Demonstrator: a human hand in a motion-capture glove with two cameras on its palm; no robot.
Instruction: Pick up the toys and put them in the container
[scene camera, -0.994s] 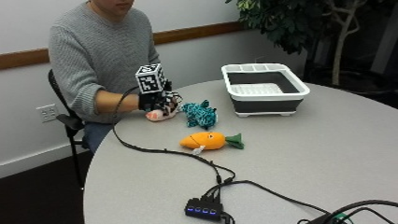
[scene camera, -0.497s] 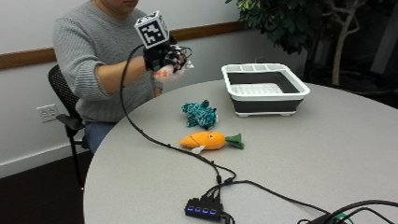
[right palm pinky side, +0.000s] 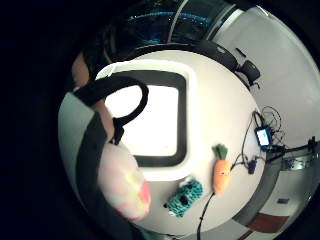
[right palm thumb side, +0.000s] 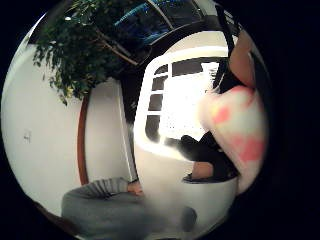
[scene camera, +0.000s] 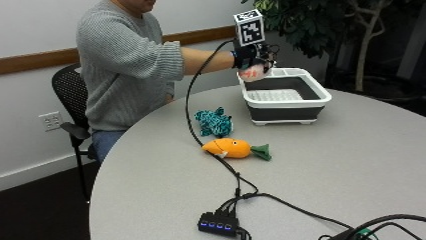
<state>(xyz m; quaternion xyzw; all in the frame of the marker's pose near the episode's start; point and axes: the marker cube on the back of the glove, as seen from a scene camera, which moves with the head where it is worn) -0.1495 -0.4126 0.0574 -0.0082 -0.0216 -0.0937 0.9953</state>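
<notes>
In the outside view my gloved right hand (scene camera: 251, 59) is raised over the near left corner of the white and dark container (scene camera: 286, 95). It grips a pale pink and yellow soft toy (scene camera: 253, 75), which also fills part of both palm views (right palm pinky side: 125, 185) (right palm thumb side: 235, 130). The container's white inside (right palm pinky side: 150, 120) lies below the palm. A teal knitted toy (scene camera: 213, 121) and an orange carrot toy (scene camera: 229, 148) with a green top lie on the grey table (scene camera: 346, 165). The two table toys also show beside the container in the little finger side view: teal toy (right palm pinky side: 185, 197), carrot toy (right palm pinky side: 221, 172).
A black cable (scene camera: 200, 125) runs from the hand across the table, past the carrot, to a small hub with blue lights (scene camera: 216, 222). A potted tree (scene camera: 333, 30) stands behind the container. A black chair (scene camera: 66, 100) is behind the seated person.
The hand lifted the pink toy from the table beside the teal toy, rose, and moved right to above the container. The teal toy and carrot stayed put.
</notes>
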